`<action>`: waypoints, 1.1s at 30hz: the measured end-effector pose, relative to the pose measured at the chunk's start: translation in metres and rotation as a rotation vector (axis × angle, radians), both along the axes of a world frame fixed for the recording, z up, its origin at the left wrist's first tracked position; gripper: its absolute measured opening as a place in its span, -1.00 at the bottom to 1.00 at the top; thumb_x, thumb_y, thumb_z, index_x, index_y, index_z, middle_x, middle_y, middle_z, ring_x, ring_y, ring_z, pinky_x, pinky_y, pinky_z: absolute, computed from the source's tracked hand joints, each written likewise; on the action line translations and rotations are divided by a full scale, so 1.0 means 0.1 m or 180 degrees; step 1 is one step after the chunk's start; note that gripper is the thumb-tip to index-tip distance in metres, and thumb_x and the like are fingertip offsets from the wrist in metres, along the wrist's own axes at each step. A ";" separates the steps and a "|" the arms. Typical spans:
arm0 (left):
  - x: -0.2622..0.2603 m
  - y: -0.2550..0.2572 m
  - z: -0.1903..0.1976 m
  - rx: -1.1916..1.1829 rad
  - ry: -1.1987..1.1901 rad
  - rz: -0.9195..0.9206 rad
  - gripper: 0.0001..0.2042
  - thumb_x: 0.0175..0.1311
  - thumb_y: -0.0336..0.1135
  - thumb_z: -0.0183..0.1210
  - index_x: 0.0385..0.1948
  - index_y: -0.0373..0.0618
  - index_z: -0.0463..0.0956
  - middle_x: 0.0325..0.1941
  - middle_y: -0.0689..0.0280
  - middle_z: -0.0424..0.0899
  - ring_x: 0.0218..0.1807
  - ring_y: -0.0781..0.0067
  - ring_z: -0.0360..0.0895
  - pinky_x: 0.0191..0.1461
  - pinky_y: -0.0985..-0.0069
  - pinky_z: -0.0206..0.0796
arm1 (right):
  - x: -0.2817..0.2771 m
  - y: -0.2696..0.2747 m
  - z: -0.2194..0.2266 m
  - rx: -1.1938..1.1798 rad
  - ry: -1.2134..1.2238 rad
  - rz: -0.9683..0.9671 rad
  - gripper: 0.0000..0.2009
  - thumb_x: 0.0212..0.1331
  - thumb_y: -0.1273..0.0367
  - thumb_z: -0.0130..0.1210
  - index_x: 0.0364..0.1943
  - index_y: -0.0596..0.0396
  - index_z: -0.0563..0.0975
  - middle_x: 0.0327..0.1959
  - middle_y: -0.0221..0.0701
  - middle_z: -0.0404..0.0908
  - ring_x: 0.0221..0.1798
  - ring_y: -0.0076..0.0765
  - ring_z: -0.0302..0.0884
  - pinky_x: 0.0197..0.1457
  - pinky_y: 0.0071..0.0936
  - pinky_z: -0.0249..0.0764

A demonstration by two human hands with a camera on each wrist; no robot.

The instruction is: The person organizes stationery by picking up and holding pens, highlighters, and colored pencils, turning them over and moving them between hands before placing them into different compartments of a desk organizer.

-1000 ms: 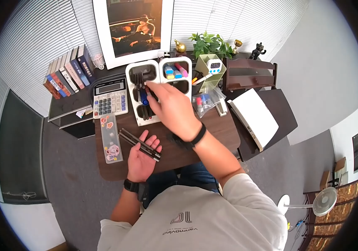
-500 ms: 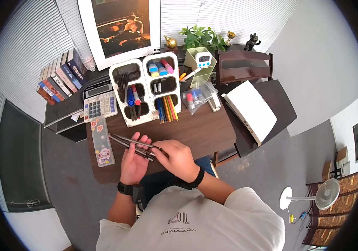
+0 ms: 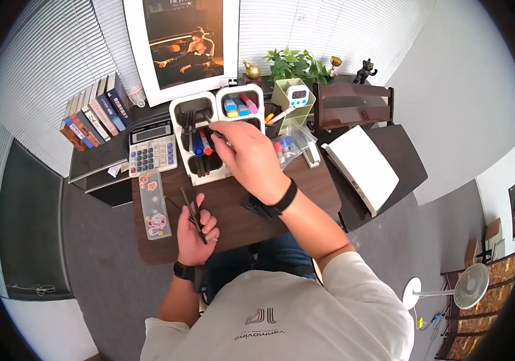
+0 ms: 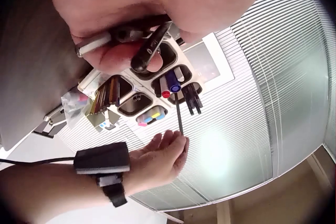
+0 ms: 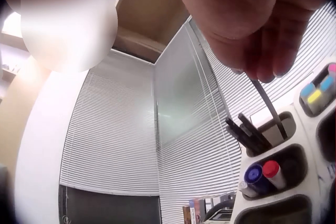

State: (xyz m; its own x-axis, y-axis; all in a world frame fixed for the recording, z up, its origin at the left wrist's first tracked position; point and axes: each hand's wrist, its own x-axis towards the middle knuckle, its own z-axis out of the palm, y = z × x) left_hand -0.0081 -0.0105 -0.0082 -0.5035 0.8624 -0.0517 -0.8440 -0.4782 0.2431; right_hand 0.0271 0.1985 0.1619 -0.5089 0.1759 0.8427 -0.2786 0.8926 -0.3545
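Observation:
My right hand (image 3: 251, 157) pinches a slim black pen (image 5: 270, 108); its lower end stands inside the top left compartment of the white desk organizer (image 5: 315, 155). Several black pens (image 5: 249, 136) lean in that same compartment. Blue marker (image 5: 255, 175) and red marker (image 5: 272, 171) stand in the compartment below. Lower down, over the desk's front, my left hand (image 3: 195, 236) has its fingers curled round a few more black pens (image 3: 190, 210). In the left wrist view, the dark barrel of one held pen (image 4: 150, 48) crosses in front of the organizer. In the head view, my right hand hides the organizer's right side.
Left of the organizer are a calculator (image 3: 152, 149) and a clear, stickered pencil case (image 3: 154, 201). Highlighters (image 3: 239, 106) fill its upper right compartment. To the right stand a green holder with a timer (image 3: 297, 95), a plastic bag (image 3: 293, 144) of bottles and a white stapler (image 3: 311, 155).
Half a second ago my right hand was at the pens in my left hand; now it is up over the organizer with one pen. My left fingers have curled round the others.

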 end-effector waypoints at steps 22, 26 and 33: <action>0.07 0.08 -0.16 -0.0252 0.0326 0.0752 -0.61 0.72 -0.09 -0.16 0.37 -0.05 0.38 0.28 0.22 0.64 0.42 0.19 0.48 0.54 0.07 0.30 | 0.77 -0.60 -0.61 -0.0547 -0.2191 0.0326 -0.78 0.32 0.22 0.27 -0.20 0.09 0.64 -0.27 -0.21 0.71 -0.24 0.03 0.72 -0.22 -0.12 0.63; 0.10 0.09 -0.03 -0.0525 0.0696 0.0643 -0.54 0.73 -0.11 -0.16 0.49 -0.12 0.25 0.37 0.17 0.56 0.45 0.21 0.45 0.59 0.02 0.24 | 0.89 -0.74 -1.09 -0.0868 -0.2170 0.0262 -0.80 0.33 0.23 0.26 -0.24 0.07 0.66 -0.29 -0.21 0.71 -0.23 0.03 0.72 -0.21 -0.08 0.64; 0.11 0.07 0.02 -0.0338 0.0675 0.0629 -0.52 0.73 -0.07 -0.17 0.54 -0.01 0.23 0.38 0.25 0.58 0.44 0.26 0.46 0.52 0.10 0.31 | 1.00 -0.56 -0.82 -0.1090 -0.0734 0.0099 -0.81 0.21 0.47 0.39 -0.10 0.12 0.71 -0.24 -0.27 0.76 -0.31 -0.27 0.74 -0.27 -0.36 0.62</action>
State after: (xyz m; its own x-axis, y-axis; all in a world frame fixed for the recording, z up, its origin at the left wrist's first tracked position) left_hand 0.0027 -0.0036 -0.0060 -0.6701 0.7422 -0.0123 -0.6623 -0.5903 0.4614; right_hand 0.1271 0.1422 0.0799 -0.6870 0.4077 0.6015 -0.1823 0.7047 -0.6857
